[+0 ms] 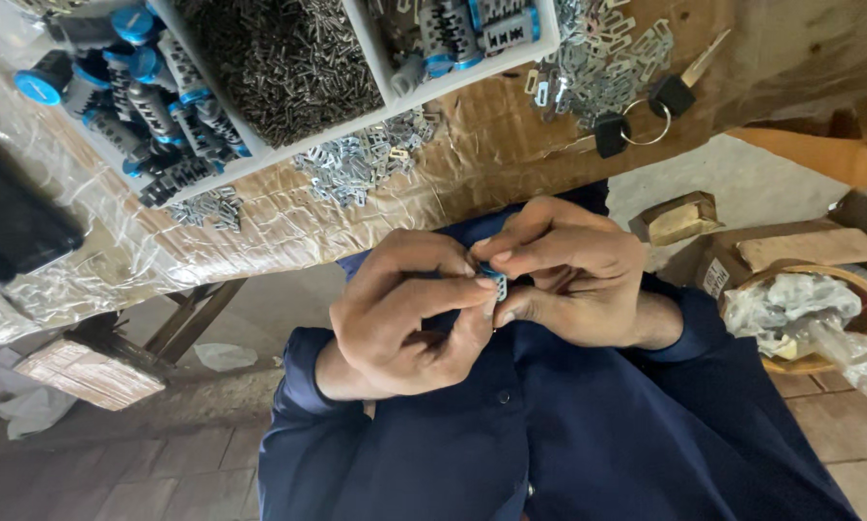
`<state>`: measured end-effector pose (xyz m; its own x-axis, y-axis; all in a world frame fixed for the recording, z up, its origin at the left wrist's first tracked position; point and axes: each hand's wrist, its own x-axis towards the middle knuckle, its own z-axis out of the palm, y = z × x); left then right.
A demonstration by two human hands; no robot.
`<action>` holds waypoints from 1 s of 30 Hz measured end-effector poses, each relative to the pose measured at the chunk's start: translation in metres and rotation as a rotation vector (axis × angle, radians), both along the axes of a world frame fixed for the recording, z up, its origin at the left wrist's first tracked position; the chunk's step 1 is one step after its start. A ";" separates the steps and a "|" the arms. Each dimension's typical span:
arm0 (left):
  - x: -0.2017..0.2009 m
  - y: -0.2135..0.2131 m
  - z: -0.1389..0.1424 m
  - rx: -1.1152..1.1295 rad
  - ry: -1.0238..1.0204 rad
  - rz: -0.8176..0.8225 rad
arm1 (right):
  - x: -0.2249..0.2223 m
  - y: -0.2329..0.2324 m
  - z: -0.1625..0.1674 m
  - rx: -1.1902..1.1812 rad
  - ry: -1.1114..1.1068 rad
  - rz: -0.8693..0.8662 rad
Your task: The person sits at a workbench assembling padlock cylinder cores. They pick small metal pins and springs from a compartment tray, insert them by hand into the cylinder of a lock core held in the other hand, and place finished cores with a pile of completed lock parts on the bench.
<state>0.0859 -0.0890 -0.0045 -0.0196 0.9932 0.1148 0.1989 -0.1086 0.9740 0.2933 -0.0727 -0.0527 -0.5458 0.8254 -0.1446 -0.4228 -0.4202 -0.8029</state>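
Fingers [457, 287] of both hands are pinching one small blue-and-grey lock part [497, 281] at the centre of the view, in front of a dark blue work shirt [588, 434]. Left hand [409, 314] is curling closed, its thumb and forefinger tips pressing against the near side of the part. Right hand [568, 280] is closing from the opposite side, its fingertips covering the far end, so only a short toothed section is showing between the two grips.

Scanning from left to right along the wrapped workbench [260, 232] above the hands: a black object [13, 227] is lying at the left edge; a white divided tray [289, 145] is holding blue-capped lock cylinders [139, 87], then a compartment of small dark pins [284, 63], then more cylinders. Loose metal plates [356, 164] are lying just beside the tray's rim. Further right, a pair of black-headed keys [646, 111] is resting on a ring. At the far right, a round basket [819, 314] is holding clear plastic bags.
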 end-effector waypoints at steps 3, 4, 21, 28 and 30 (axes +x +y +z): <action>-0.004 -0.005 -0.001 -0.129 -0.169 -0.015 | -0.004 0.005 -0.002 0.085 0.033 0.038; -0.006 -0.007 -0.001 -0.164 -0.230 -0.019 | -0.006 0.007 -0.003 0.093 0.025 0.052; 0.004 0.023 0.002 -0.045 0.365 -0.137 | 0.022 0.009 0.014 -0.003 -0.021 -0.219; 0.019 0.051 -0.001 0.040 0.799 -0.085 | 0.046 0.002 0.016 -0.042 -0.101 -0.354; 0.006 0.045 0.006 0.015 0.701 -0.119 | 0.048 0.003 0.014 -0.029 -0.111 -0.316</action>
